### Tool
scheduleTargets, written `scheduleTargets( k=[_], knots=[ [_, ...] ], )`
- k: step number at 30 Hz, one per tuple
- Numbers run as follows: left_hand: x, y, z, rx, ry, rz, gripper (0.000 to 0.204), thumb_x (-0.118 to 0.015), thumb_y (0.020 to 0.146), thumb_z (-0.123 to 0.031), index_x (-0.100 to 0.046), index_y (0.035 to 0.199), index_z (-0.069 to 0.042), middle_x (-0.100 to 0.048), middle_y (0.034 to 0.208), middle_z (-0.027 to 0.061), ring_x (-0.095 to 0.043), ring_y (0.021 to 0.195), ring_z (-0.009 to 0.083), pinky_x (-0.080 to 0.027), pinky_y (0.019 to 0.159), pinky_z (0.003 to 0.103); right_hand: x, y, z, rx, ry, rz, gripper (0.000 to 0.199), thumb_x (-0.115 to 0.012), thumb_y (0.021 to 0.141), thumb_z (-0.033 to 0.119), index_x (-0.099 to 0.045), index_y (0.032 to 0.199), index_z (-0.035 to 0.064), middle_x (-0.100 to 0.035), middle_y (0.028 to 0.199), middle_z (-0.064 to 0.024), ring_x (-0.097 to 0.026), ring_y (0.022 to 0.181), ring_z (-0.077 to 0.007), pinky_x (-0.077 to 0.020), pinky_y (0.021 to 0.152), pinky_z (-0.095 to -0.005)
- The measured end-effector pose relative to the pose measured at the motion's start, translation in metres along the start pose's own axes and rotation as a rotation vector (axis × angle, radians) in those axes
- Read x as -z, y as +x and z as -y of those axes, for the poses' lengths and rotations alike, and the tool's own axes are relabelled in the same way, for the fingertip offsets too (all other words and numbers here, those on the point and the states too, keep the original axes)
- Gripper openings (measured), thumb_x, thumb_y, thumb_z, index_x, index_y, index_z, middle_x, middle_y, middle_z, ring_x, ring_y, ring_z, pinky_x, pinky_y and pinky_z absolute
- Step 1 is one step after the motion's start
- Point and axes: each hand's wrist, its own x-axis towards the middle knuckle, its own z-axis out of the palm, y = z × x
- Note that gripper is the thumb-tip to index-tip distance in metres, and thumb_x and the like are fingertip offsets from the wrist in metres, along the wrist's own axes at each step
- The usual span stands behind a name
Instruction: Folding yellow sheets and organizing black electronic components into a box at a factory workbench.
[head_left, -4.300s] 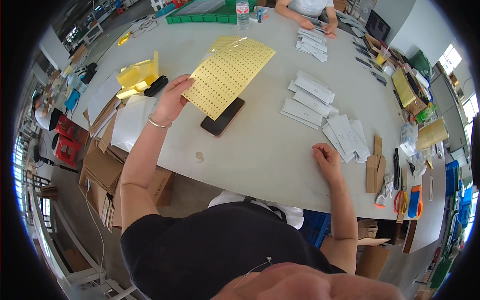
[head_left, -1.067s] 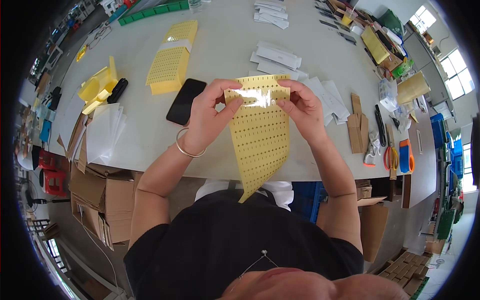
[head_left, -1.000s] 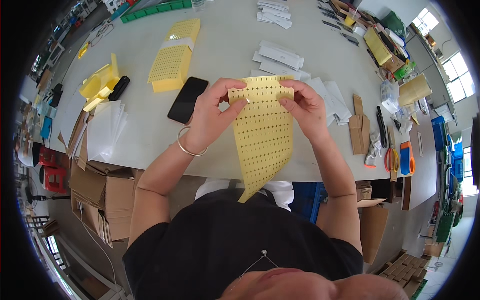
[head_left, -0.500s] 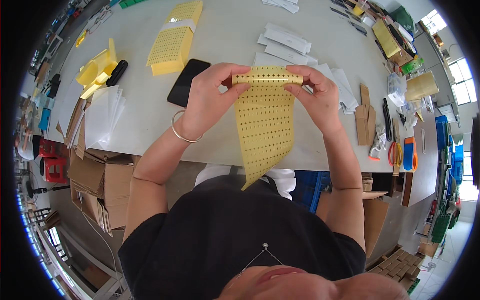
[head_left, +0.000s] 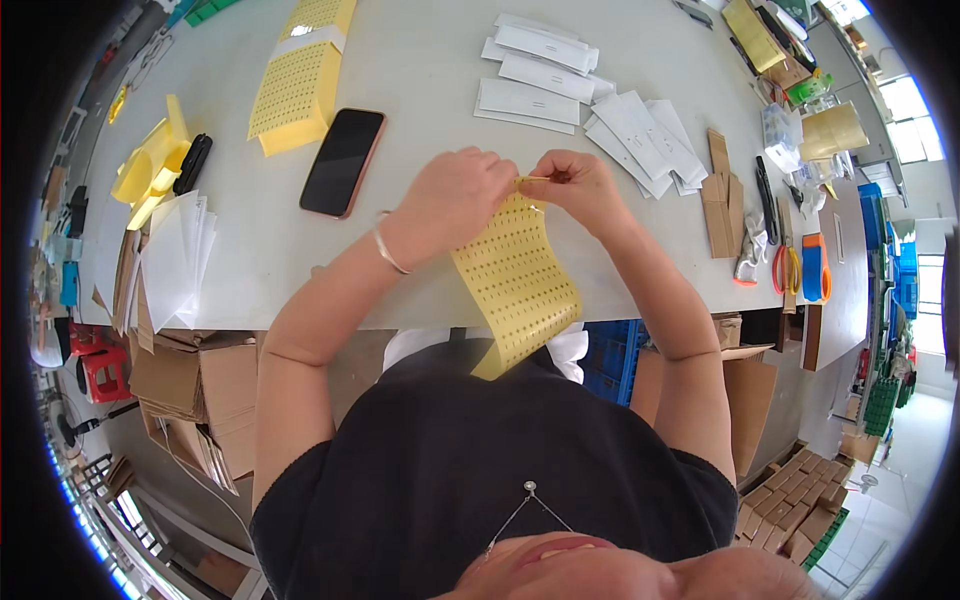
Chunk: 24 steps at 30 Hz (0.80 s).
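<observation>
Between my hands hangs a yellow sheet (head_left: 520, 280) printed with rows of small dark marks, its lower end curling toward my black shirt. My left hand (head_left: 460, 195) is closed on the sheet's upper left part, back of the hand up, so its fingertips are mostly hidden. My right hand (head_left: 578, 188) pinches the top right corner between thumb and forefinger. Left of my left hand a dark phone (head_left: 343, 162) lies on the table. Beyond it is a banded stack of similar yellow sheets (head_left: 298, 90).
White folded papers (head_left: 540, 65) lie in overlapping piles at the far middle and right. Cardboard strips (head_left: 722, 200), scissors (head_left: 787, 268) and an orange-and-blue tape roll (head_left: 817, 268) sit on the right. A yellow tape dispenser (head_left: 150, 165) and clear sheets (head_left: 178, 250) are at left.
Both hands have come closer together and slightly nearer to me. The sheet's top, held wide and rolled before, is now gathered at a narrow edge, and the sheet hangs twisted.
</observation>
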Motion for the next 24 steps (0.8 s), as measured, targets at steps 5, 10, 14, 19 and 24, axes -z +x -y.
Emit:
scheduleTargets(
  k=[5, 10, 14, 19, 24],
  knots=[
    [-0.035, -0.009, 0.009, 0.082, -0.13, 0.072, 0.011, -0.053, 0.086, -0.016, -0.051, 0.082, -0.006, -0.06, 0.075, 0.0102, -0.059, 0.066, 0.0304, -0.049, 0.059, 0.04, 0.009, 0.01, -0.015, -0.023, -0.094, 0.057, 0.018, -0.069, 0.084, 0.017, -0.066, 0.085, -0.0007, -0.062, 0.076, 0.0008, -0.054, 0.069, -0.0052, -0.0446, 0.062, -0.0227],
    [-0.046, -0.011, 0.013, 0.086, -0.196, 0.02, 0.014, -0.052, 0.089, -0.018, -0.05, 0.081, -0.006, -0.058, 0.07, 0.01, -0.059, 0.062, 0.0302, -0.048, 0.055, 0.04, 0.036, 0.042, -0.016, 0.268, -0.665, -0.3, 0.027, -0.063, 0.087, 0.023, -0.064, 0.105, 0.0021, -0.065, 0.103, -0.0123, -0.06, 0.095, -0.0265, -0.0459, 0.084, -0.0369],
    [-0.052, -0.01, 0.014, 0.048, -0.21, -0.01, 0.014, -0.053, 0.088, -0.018, -0.05, 0.081, -0.006, -0.058, 0.069, 0.0096, -0.059, 0.062, 0.0296, -0.047, 0.054, 0.04, 0.078, 0.07, -0.047, 0.22, -1.155, -0.622, 0.039, -0.059, 0.089, 0.028, -0.056, 0.12, 0.0039, -0.059, 0.119, -0.0118, -0.05, 0.115, -0.0292, -0.0374, 0.096, -0.0427],
    [-0.058, -0.014, 0.016, 0.043, -0.233, -0.011, 0.012, -0.055, 0.087, -0.016, -0.051, 0.081, -0.007, -0.057, 0.069, 0.0079, -0.059, 0.062, 0.0273, -0.047, 0.052, 0.038, 0.096, 0.07, -0.071, 0.124, -1.367, -0.533, 0.049, -0.05, 0.092, 0.034, -0.048, 0.13, 0.0035, -0.049, 0.134, -0.011, -0.036, 0.13, -0.0299, -0.0288, 0.104, -0.0446],
    [-0.051, -0.002, 0.015, -0.017, -0.146, 0.003, 0.008, -0.055, 0.086, -0.014, -0.054, 0.084, -0.007, -0.059, 0.083, 0.0061, -0.059, 0.087, 0.0234, -0.048, 0.071, 0.037, 0.132, 0.063, -0.064, 0.168, -1.415, -0.409, 0.048, -0.047, 0.094, 0.035, -0.047, 0.131, 0.0053, -0.049, 0.135, -0.0076, -0.037, 0.131, -0.0275, -0.0265, 0.105, -0.0472]
  ],
)
